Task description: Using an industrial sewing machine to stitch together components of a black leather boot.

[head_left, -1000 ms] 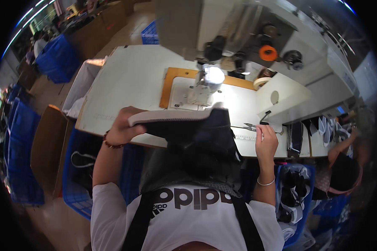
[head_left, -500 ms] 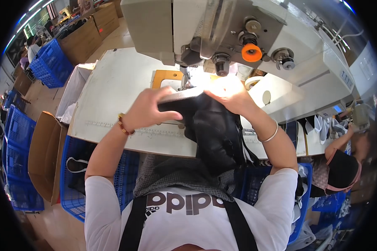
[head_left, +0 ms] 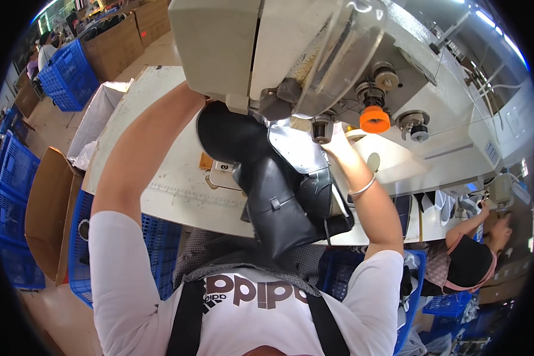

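Observation:
Sewn black leather pieces (head_left: 273,204), joined like a shoe upper, lie under the sewing machine head (head_left: 216,53) and hang over the table's front edge toward my lap. A rounded black flap spreads at their left, and a strongly lit part lies by the needle area. My left forearm (head_left: 142,142) reaches forward beside the flap; the left hand is hidden behind the machine head. My right hand (head_left: 337,142) is at the right edge of the leather, washed out by the lamp, its fingers hidden behind the machine's parts.
The white table (head_left: 178,207) has a ruler strip along its front. Blue baskets (head_left: 160,243) flank my lap. An open cardboard box (head_left: 50,213) stands at the left. An orange thread holder (head_left: 374,120) juts from the machine. Another person (head_left: 469,255) works at the right.
My left hand has gone forward from the leather's near side to behind the machine head. The leather has turned and spread out to the left. The view has shifted slightly.

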Available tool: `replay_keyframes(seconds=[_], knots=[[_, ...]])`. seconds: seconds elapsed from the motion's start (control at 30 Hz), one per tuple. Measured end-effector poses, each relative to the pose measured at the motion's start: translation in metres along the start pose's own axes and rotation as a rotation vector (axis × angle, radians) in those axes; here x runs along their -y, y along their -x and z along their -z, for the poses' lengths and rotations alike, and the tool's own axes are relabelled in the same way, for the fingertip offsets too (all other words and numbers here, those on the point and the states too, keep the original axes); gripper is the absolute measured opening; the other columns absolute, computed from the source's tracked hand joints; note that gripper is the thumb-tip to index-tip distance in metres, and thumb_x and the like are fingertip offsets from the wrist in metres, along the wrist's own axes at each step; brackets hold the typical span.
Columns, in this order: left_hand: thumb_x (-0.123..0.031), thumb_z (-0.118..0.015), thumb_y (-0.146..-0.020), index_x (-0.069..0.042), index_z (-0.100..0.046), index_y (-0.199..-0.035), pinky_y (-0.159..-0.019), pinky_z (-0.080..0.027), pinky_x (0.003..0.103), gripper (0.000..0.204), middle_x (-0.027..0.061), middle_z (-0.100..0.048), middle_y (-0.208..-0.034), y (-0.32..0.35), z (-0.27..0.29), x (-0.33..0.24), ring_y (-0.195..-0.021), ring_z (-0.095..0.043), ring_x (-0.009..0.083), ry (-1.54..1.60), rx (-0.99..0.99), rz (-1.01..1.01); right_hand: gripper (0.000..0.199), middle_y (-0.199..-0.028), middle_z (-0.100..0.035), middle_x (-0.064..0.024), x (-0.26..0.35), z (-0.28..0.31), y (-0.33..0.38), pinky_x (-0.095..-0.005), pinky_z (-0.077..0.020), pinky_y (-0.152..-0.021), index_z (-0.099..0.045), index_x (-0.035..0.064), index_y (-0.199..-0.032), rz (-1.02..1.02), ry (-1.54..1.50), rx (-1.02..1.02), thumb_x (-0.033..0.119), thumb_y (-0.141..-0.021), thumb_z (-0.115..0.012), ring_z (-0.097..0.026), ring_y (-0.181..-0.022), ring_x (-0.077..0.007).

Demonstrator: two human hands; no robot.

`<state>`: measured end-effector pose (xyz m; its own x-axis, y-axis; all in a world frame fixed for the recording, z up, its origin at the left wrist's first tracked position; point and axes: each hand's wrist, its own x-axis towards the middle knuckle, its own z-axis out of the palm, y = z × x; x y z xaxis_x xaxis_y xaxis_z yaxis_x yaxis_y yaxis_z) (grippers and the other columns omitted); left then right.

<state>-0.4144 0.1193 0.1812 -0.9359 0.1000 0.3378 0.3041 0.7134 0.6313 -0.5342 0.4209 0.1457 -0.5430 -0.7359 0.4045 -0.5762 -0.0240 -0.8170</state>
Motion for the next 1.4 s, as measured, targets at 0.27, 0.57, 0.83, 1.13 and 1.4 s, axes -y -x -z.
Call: replay_keyframes(seconds=[0.27,0.57,0.83,1.13,1.4], knots=[[-0.025,-0.071,-0.094,-0.004,-0.072,-0.114,-0.092,-0.051,0.039,0.03,0.0127,-0.071,-0.113,0.002,-0.014,0.008,-0.103,-0.065,0.0276,-0.253,0.009,-0.08,0.06,-0.126,-0.061,-0.0201,0.112,-0.003,0.01,-0.0408,-0.0429,-0.106,-0.052,-0.0005,-0.133,-0.205,0.598,0.608,0.048,-0.098,-0.058,-0.057,-0.12,-0.0344],[-0.047,-0.072,-0.089,-0.007,-0.062,-0.131,-0.113,-0.038,0.055,0.06,0.0117,-0.062,-0.133,0.11,-0.066,-0.083,-0.129,-0.055,0.0375,-0.298,-0.299,-0.388,0.058,-0.142,-0.057,-0.0206,0.08,0.0,-0.006,-0.0461,-0.0417,-0.115,-0.051,-0.005,-0.142,-0.356,-0.149,0.623,0.039,-0.104,-0.051,-0.052,-0.132,-0.0332],[-0.07,-0.077,-0.071,0.0,-0.038,-0.154,-0.119,-0.014,0.072,0.115,0.029,-0.037,-0.156,0.126,-0.07,-0.135,-0.148,-0.032,0.049,-0.367,0.014,-0.271,0.035,-0.123,-0.072,-0.0137,-0.026,0.003,0.015,-0.0373,-0.0563,-0.099,-0.068,-0.0005,-0.124,-0.025,-0.097,0.18,0.005,-0.09,-0.077,-0.069,-0.112,-0.0231],[-0.052,-0.075,-0.077,-0.004,-0.057,-0.138,-0.109,-0.023,0.079,0.079,0.0301,-0.045,-0.148,0.119,-0.09,-0.155,-0.143,-0.038,0.0528,-0.371,-0.16,-0.156,0.038,-0.128,-0.069,-0.0131,-0.019,0.034,0.002,-0.0373,-0.0551,-0.1,-0.065,-0.0009,-0.128,-0.012,0.135,0.344,0.009,-0.092,-0.075,-0.067,-0.115,-0.0236],[-0.04,-0.082,-0.067,-0.01,-0.065,-0.128,-0.107,-0.028,0.079,0.07,0.0278,-0.047,-0.133,0.106,-0.065,-0.156,-0.141,-0.036,0.0594,-0.27,-0.013,-0.121,0.036,-0.127,-0.069,-0.0132,-0.003,0.029,0.003,-0.0372,-0.0551,-0.1,-0.065,-0.0008,-0.127,-0.005,0.156,0.282,0.009,-0.093,-0.074,-0.067,-0.115,-0.0238]])
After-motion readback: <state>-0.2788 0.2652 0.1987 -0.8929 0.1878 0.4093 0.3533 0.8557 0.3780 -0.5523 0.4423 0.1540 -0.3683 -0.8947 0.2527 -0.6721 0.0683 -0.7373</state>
